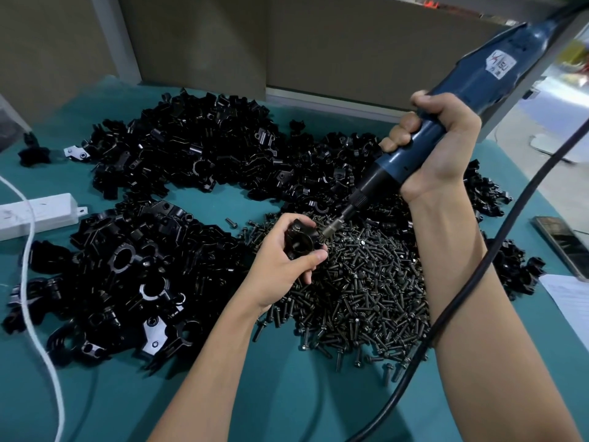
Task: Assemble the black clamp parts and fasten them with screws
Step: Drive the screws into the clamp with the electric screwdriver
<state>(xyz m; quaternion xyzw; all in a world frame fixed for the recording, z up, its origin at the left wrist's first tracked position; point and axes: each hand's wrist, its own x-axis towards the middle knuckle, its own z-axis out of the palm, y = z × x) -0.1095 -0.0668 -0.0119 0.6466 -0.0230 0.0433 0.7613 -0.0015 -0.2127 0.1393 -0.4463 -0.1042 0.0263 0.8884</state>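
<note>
Obs, head cam.

- L hand (280, 260) is curled round the black clamp (301, 240), thumb across the near side, fingers behind.
- Clamp is held just above the far-left fringe of the screw pile (360, 282), mid desk (287, 393). Its bore opens roughly toward me & a bit down.
- R hand (436, 145) is fist-wrapped on the blue electric screwdriver (471, 90).
- Driver long axis runs diag: cord end up at far right, nose pointing down-left. Bit tip (330, 229) touches the clamp's right flank.
- White sticker (501, 67) on the driver body has a red logo. I read the letters as approx "ISU"; the small characters under them I can't make out.
- Black cord (462, 295) crosses the R forearm & runs off toward the near edge.
- Far heap (191, 145) of loose clamp parts sits toward the far edge, left heap (121, 282) toward the left edge, w/ more behind the R arm.
- White power strip (38, 213) is at the left edge, w/ a white cable (35, 282) across it.
- Phone (564, 240) & paper sheet (570, 301) are at the right edge.
</note>
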